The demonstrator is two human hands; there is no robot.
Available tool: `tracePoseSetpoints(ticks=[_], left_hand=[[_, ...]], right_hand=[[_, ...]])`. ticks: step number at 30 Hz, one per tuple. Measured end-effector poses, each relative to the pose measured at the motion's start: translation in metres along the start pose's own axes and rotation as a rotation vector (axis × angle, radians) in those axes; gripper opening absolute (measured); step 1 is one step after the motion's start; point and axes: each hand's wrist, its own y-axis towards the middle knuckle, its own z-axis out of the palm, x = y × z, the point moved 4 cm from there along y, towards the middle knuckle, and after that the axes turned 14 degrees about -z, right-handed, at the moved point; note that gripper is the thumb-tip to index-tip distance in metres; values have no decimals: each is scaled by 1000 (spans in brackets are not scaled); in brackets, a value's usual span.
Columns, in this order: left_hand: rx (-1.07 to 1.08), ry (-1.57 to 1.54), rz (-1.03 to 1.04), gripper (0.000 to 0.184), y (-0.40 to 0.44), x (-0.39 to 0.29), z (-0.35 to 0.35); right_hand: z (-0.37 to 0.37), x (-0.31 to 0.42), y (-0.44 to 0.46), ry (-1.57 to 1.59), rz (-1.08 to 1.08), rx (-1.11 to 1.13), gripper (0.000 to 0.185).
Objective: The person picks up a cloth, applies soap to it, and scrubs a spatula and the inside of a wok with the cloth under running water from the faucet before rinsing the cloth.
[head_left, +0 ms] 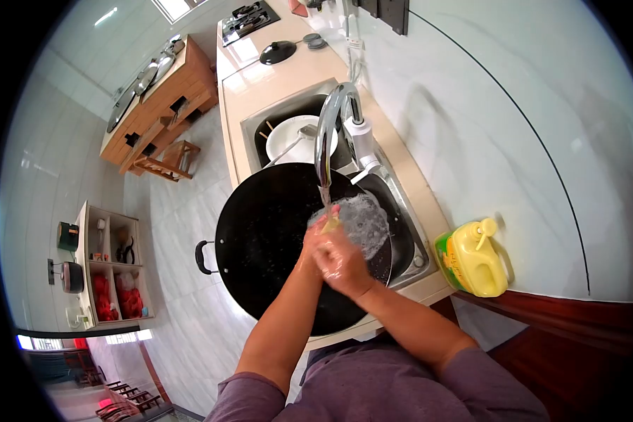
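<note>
My two wet hands are pressed together over a large black wok (260, 204), under the running chrome faucet (325, 144). A small yellow piece, apparently a sponge (331, 224), shows between the fingers; the hands cover most of it. My left hand (312, 246) is partly hidden behind my right hand (341, 261), which is curled closed against it. Both seem to squeeze the sponge in the water stream. Foamy water (362, 224) lies in the wok's right side. The wok rests tilted across the sink (409, 264), its side handle (202, 257) pointing left.
Beyond the wok, a second basin (250, 130) holds a white bowl (283, 133), a metal-headed utensil and chopsticks. A yellow detergent jug (475, 259) stands at right against the wall. A black lid (278, 52) and gas stove (248, 22) sit farther along the counter.
</note>
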Motion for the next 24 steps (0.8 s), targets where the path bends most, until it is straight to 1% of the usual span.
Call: tracePoseSetpoints(ticks=[2,3,5,6,7,10,11,13,14,16,17,18,19,20,21,22,24], left_hand=[[288,-54,-108,35,-12,5,23],[-75,-59,51,34,-18,15,30],[-414,39,27,33,-17,20,33],[-593,77,14,33,-22,25,36],[-755,301,38,28,-37,25,75],[-463,326,237,25,-16,17,56],[-498,331,228,28,-20,10,58],[-489,272,334,27,-29,2,65],[-484,239,392,27,-35,-1,71],[-461,255,325,30,-38,-4,79],[-433,258,278,31,-34,-3,73],[-402,263,231,33,-27,-2,67],[-466,255,146,34,-17,1,53],[-166,180,24,34,6,5,27],[134,105,-100,35,28,6,-12],[433,27,-223,35,34,9,-28],[127,6,-143,34,12,18,-6]], right_hand=[[17,9,-3,-97,-49,38,7],[17,-4,-4,-137,-57,2,10],[18,-50,-10,-205,-65,-59,18],[13,-78,-8,-185,154,-20,24],[9,-105,-6,-169,366,12,32],[15,-165,-27,-183,446,21,45],[13,-173,-34,-56,553,-76,44],[9,-187,-52,194,762,-285,43],[3,-177,-50,329,780,-383,41],[-18,-123,-34,606,810,-568,38],[-26,-92,-24,555,748,-483,29],[-29,-62,-14,320,557,-377,23],[-25,-39,-5,87,362,-270,18],[-15,-24,2,-16,100,-193,13],[-6,-2,10,11,-12,-190,10],[10,3,0,-24,78,-82,8],[19,-17,-7,-154,8,19,9]])
